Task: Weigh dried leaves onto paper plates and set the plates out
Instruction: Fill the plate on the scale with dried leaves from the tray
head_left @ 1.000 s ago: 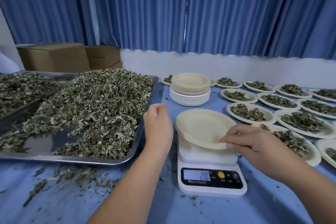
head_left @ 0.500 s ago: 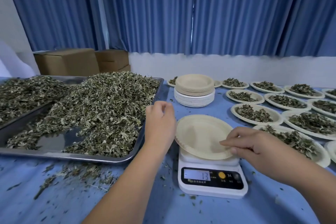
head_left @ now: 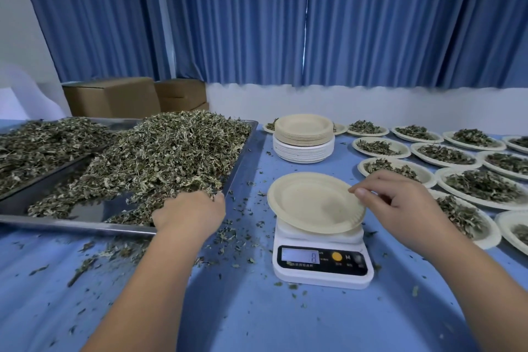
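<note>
Left hand point(head_left: 190, 210) digs into the dried leaves point(head_left: 160, 157) ahead of it, fingers buried, grip unclear, while right hand point(head_left: 400, 203) pinches the empty paper plate point(head_left: 308, 203) on the scale point(head_left: 323, 274) just to its left.

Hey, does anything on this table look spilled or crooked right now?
Yes. Dried leaf bits are scattered on the blue tablecloth in front of the metal tray and around the scale. The empty plate looks tilted on the scale, its rim pinched by the right hand.
</note>
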{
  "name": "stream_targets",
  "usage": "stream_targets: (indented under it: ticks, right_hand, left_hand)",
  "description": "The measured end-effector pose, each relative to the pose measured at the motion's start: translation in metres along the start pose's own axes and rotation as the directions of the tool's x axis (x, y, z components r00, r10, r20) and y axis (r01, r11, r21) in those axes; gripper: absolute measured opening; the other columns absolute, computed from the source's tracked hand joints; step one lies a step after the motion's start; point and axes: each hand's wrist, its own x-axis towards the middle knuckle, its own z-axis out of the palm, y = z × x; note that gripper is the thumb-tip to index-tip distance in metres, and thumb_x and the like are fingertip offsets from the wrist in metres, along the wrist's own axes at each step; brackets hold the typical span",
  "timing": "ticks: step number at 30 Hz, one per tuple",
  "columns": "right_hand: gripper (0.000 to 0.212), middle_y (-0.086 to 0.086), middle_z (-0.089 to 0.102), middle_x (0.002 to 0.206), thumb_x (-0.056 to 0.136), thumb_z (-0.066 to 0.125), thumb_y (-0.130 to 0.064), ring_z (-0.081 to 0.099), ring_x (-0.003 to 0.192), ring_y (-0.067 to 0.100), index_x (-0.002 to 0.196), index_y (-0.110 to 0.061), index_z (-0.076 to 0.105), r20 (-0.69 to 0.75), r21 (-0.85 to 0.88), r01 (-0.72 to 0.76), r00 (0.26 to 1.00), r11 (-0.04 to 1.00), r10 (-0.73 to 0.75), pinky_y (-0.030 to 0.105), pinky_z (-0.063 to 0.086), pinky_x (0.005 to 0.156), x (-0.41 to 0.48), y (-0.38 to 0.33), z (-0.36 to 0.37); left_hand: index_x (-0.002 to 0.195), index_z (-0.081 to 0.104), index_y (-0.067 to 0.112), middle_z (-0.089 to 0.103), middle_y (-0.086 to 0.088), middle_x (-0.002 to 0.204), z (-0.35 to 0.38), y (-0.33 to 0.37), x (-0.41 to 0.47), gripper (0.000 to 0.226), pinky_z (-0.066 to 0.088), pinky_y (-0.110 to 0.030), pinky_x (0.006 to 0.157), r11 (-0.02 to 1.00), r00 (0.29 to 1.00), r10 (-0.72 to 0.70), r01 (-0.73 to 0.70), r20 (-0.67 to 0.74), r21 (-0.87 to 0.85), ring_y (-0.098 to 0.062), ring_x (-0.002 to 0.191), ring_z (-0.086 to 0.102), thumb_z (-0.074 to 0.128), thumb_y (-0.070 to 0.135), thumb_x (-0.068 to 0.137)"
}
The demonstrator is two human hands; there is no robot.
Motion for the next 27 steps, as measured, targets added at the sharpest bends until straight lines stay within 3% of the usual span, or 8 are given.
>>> stream_targets:
  ticks: [3, 6, 9, 12, 16, 20, 23, 27]
  right_hand:
    - [0.015, -0.008, 0.063, 0.086, 0.091, 0.062, -0.018, 0.05, 0.058, 0.002, 0.087, -0.023, 0.075, -0.028, 0.011, 0.002, 1.0, 1.0, -0.002, 0.007, 0.034, 0.058, -0.001, 0.002, 0.0]
    - [0.015, -0.008, 0.062, 0.085, 0.091, 0.062, -0.018, 0.05, 0.059, 0.003, 0.087, -0.022, 0.075, -0.029, 0.015, 0.008, 1.0, 1.0, -0.007, 0.007, 0.034, 0.059, -0.001, 0.003, 0.0]
    - [0.014, -0.006, 0.061, 0.084, 0.092, 0.062, -0.018, 0.05, 0.06, 0.003, 0.087, -0.021, 0.075, -0.019, 0.011, 0.007, 1.0, 1.0, -0.007, 0.007, 0.033, 0.059, 0.0, 0.002, 0.0]
    - [0.014, -0.006, 0.062, 0.083, 0.091, 0.062, -0.018, 0.05, 0.062, 0.0, 0.087, -0.018, 0.076, -0.013, -0.003, 0.012, 1.0, 1.0, -0.012, 0.006, 0.033, 0.06, 0.001, 0.0, 0.001]
    - [0.014, -0.007, 0.063, 0.084, 0.091, 0.062, -0.019, 0.051, 0.066, 0.002, 0.088, -0.019, 0.076, -0.001, -0.02, 0.016, 1.0, 1.0, -0.016, 0.006, 0.033, 0.061, 0.001, -0.002, 0.001]
    - [0.014, -0.008, 0.063, 0.084, 0.091, 0.062, -0.019, 0.052, 0.067, 0.004, 0.086, -0.021, 0.075, -0.004, -0.011, 0.028, 1.0, 1.0, -0.028, 0.007, 0.034, 0.061, -0.003, -0.002, 0.002]
    - [0.014, -0.006, 0.064, 0.083, 0.091, 0.062, -0.019, 0.051, 0.067, 0.006, 0.086, -0.019, 0.076, -0.021, 0.0, 0.039, 0.999, 0.999, -0.039, 0.008, 0.034, 0.06, -0.003, -0.003, 0.002]
    - [0.014, -0.006, 0.063, 0.083, 0.091, 0.062, -0.019, 0.051, 0.067, 0.005, 0.086, -0.021, 0.076, -0.014, -0.006, 0.03, 0.999, 1.0, -0.03, 0.007, 0.034, 0.061, -0.002, -0.002, 0.003]
  left_hand:
    - [0.121, 0.057, 0.014, 0.058, -0.007, 0.111, 0.004, -0.002, -0.002, 0.061, 0.043, -0.039, 0.085, 0.998, 0.998, 0.041, -0.044, -0.055, -0.046, -0.029, 0.103, 0.054, 0.021, 0.057, 0.097]
    - [0.13, 0.051, 0.019, 0.051, -0.01, 0.129, 0.005, 0.0, -0.004, 0.068, 0.041, -0.046, 0.095, 0.999, 0.993, 0.045, -0.046, -0.113, -0.008, -0.033, 0.118, 0.049, 0.019, 0.066, 0.094]
    - [0.145, 0.035, 0.025, 0.039, -0.009, 0.145, 0.009, 0.003, -0.003, 0.077, 0.034, -0.049, 0.099, 0.998, 0.998, 0.059, -0.058, -0.023, 0.037, -0.034, 0.129, 0.04, 0.013, 0.074, 0.09]
    - [0.141, 0.039, 0.023, 0.048, -0.006, 0.137, 0.015, 0.003, -0.001, 0.078, 0.038, -0.046, 0.092, 0.992, 0.996, 0.084, -0.088, 0.04, 0.091, -0.031, 0.123, 0.047, 0.015, 0.075, 0.089]
    - [0.13, 0.05, 0.02, 0.055, -0.006, 0.122, 0.017, 0.004, -0.002, 0.067, 0.042, -0.042, 0.086, 0.994, 0.994, 0.098, -0.095, -0.045, 0.054, -0.03, 0.112, 0.053, 0.024, 0.069, 0.092]
    - [0.138, 0.042, 0.024, 0.044, -0.007, 0.139, 0.014, 0.001, 0.002, 0.075, 0.038, -0.048, 0.096, 0.995, 0.987, 0.093, -0.096, -0.131, -0.015, -0.033, 0.124, 0.046, 0.021, 0.075, 0.088]
    - [0.148, 0.029, 0.029, 0.037, -0.003, 0.15, 0.013, -0.004, 0.01, 0.082, 0.037, -0.049, 0.101, 0.991, 0.994, 0.11, -0.11, -0.005, -0.079, -0.031, 0.132, 0.041, 0.017, 0.08, 0.085]
    - [0.136, 0.046, 0.024, 0.056, -0.001, 0.126, 0.016, -0.006, 0.012, 0.077, 0.041, -0.043, 0.093, 0.99, 0.99, 0.139, -0.139, 0.034, 0.009, -0.027, 0.116, 0.052, 0.021, 0.078, 0.087]
